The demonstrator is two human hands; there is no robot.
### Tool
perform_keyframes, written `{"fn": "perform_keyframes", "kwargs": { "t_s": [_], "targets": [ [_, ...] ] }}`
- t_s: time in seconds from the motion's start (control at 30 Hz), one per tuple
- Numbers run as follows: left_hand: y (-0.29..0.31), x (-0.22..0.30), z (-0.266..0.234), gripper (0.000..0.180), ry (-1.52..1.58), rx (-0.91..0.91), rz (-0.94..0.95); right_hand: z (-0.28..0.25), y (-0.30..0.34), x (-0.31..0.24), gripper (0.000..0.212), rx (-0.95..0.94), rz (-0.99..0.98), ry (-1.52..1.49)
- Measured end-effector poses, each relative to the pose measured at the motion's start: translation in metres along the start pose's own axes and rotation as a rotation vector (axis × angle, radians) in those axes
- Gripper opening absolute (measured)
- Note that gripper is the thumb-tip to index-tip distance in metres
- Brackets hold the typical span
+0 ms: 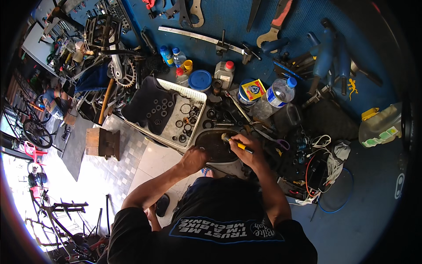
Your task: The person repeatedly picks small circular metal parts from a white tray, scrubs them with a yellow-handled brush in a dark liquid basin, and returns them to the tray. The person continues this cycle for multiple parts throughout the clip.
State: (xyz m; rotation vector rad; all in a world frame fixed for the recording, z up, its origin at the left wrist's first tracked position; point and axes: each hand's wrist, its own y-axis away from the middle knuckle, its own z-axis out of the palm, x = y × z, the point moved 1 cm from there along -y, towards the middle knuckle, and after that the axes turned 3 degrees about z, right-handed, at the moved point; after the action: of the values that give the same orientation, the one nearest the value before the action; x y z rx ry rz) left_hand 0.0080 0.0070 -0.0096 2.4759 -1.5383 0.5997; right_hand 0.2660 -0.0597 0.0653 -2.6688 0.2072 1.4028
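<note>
My right hand [248,152] is closed round the yellow-and-black handle of a small brush [241,146]. The brush's pale head [225,137] points left, over a shallow oval basin [234,163] with a light rim and a dark inside. At the basin's left side, my left hand [193,160] is closed in a fist; whatever it may hold is hidden by the fingers. Just beyond it stands a cream plastic crate [198,102]. A black cloth [147,99] with several metal rings [164,107] covers its left part, and more rings and small round parts [187,127] lie on its bare right part.
Behind the basin stand a blue-lidded tub [200,80], a grey red-capped bottle [224,74] and a clear blue-capped jug [280,93]. Purple-handled scissors [281,143] and tangled cables [320,152] lie to the right. A wooden block [100,144] stands left. Tools hang on the blue wall panel [220,20].
</note>
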Motion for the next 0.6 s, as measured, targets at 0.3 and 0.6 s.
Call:
{"fn": "perform_keyframes", "kwargs": {
  "t_s": [0.3,0.6],
  "targets": [
    [-0.029,-0.004,0.019,0.018,1.101,0.361,-0.637,0.038,0.013,0.029,0.023,0.003,-0.278,0.260],
    [-0.044,0.008,0.003,0.026,1.033,0.497,-0.649,0.045,0.002,-0.007,0.021,0.034,0.017,-0.245]
  ]
}}
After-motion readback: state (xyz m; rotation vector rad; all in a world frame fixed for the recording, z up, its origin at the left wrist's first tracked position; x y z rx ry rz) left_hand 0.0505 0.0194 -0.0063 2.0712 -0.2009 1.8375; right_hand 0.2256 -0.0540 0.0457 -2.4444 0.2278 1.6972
